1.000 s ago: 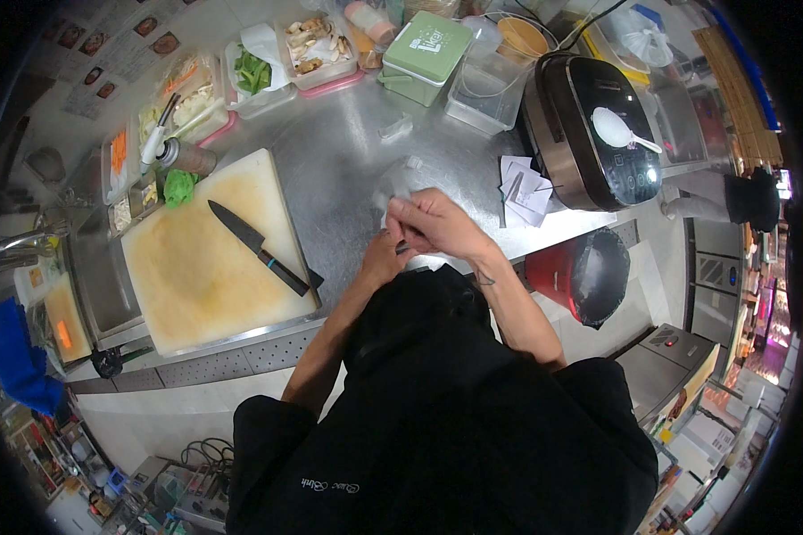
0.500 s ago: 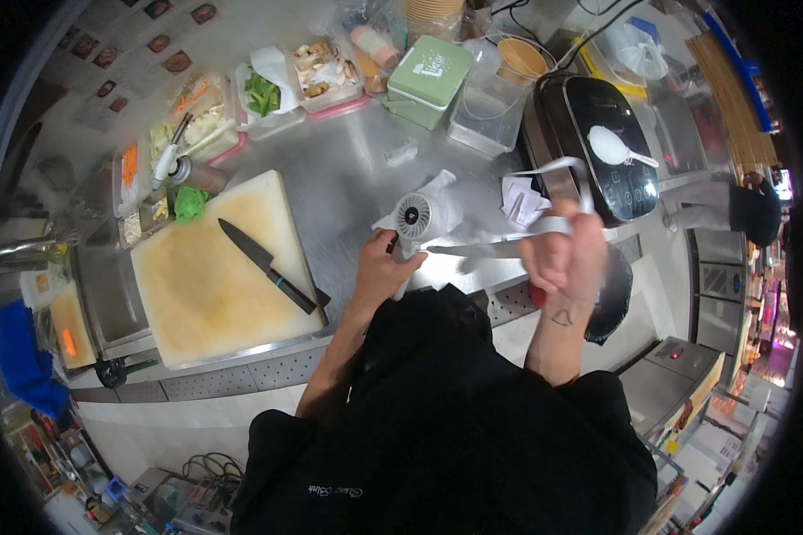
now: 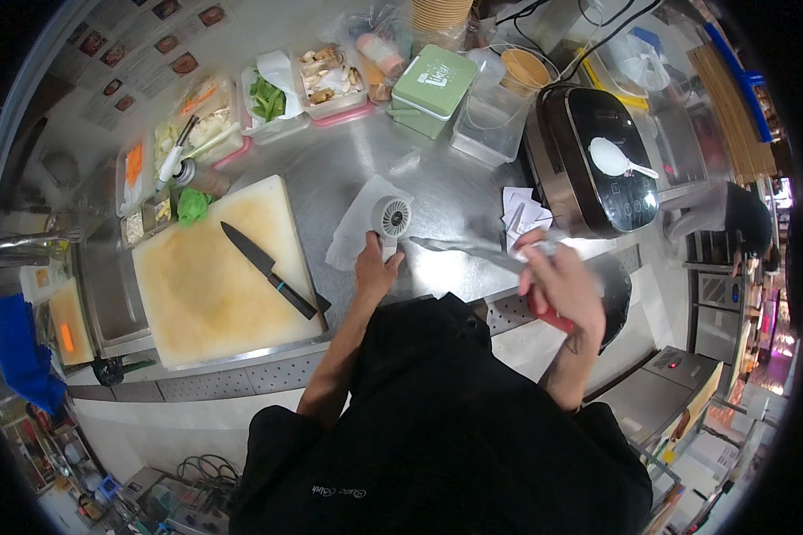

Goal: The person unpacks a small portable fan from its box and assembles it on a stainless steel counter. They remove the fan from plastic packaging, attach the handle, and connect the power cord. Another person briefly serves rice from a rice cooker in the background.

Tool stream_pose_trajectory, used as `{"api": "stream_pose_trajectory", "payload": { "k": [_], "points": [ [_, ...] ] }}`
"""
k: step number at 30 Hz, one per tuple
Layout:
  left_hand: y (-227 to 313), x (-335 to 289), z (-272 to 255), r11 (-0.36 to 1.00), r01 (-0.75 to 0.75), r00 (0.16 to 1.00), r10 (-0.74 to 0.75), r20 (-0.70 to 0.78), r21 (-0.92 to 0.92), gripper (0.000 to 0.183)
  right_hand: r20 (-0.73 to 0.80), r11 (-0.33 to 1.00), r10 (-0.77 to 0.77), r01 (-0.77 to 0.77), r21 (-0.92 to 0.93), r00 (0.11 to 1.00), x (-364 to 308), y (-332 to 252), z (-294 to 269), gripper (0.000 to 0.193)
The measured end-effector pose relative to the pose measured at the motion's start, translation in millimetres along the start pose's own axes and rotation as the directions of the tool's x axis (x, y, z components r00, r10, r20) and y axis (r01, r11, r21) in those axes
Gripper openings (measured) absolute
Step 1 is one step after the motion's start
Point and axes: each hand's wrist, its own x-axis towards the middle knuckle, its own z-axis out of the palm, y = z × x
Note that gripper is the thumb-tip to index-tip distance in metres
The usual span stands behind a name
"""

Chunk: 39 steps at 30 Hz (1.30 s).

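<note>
My left hand (image 3: 379,266) is closed round the handle of a small white handheld fan (image 3: 394,217), its round grille facing up. Beneath and left of the fan lies a thin white sheet (image 3: 355,227) on the steel counter. My right hand (image 3: 562,278), smeared by motion, is closed at the counter's front edge on the wide end of a long, pale grey, tapered strip (image 3: 473,250). The strip's narrow tip points toward the fan; its exact kind is too blurred to tell. Something whitish also shows at the right fingers.
On the left a kitchen knife (image 3: 268,269) lies on a cutting board (image 3: 196,294). Behind it are a green crumpled thing (image 3: 192,205) and tubs of vegetables (image 3: 268,98). A green box (image 3: 433,85), folded papers (image 3: 522,214) and a rice cooker (image 3: 589,156) line the right.
The fan and my left hand have shifted slightly left, and the white sheet now spreads out left of the fan. My right hand has moved slightly down, and the white loop above it no longer shows.
</note>
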Motion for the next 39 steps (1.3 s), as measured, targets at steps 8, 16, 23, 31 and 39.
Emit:
{"api": "stream_pose_trajectory", "payload": {
  "k": [8,16,23,31,39],
  "points": [
    [-23.2,9.0,15.2,0.985,-0.142,0.983,0.151,-0.103,0.096,0.046,0.179,0.899,-0.211,0.263,-0.351,0.961,23.9,16.7,47.2,0.045],
    [-7.6,6.2,9.6,0.979,-0.116,0.981,0.140,-0.135,0.168,0.045,0.171,0.965,-0.227,0.245,-0.093,0.959,38.9,17.5,73.8,0.029],
    [-11.5,-5.6,8.5,0.986,-0.110,0.992,0.117,-0.049,0.128,0.048,0.304,0.976,-0.216,0.193,0.104,0.928,75.7,86.9,106.7,0.029],
    [14.7,-11.1,-10.9,0.977,0.005,0.994,-0.028,0.109,0.211,0.040,0.349,0.975,-0.187,0.129,0.183,0.918,71.9,82.6,112.9,0.025],
    [92.2,-28.6,-88.8,0.781,-0.336,0.829,0.510,0.228,-0.527,0.039,0.493,0.962,-0.210,0.268,-0.048,0.844,62.3,54.0,100.4,0.021]
  ]
}}
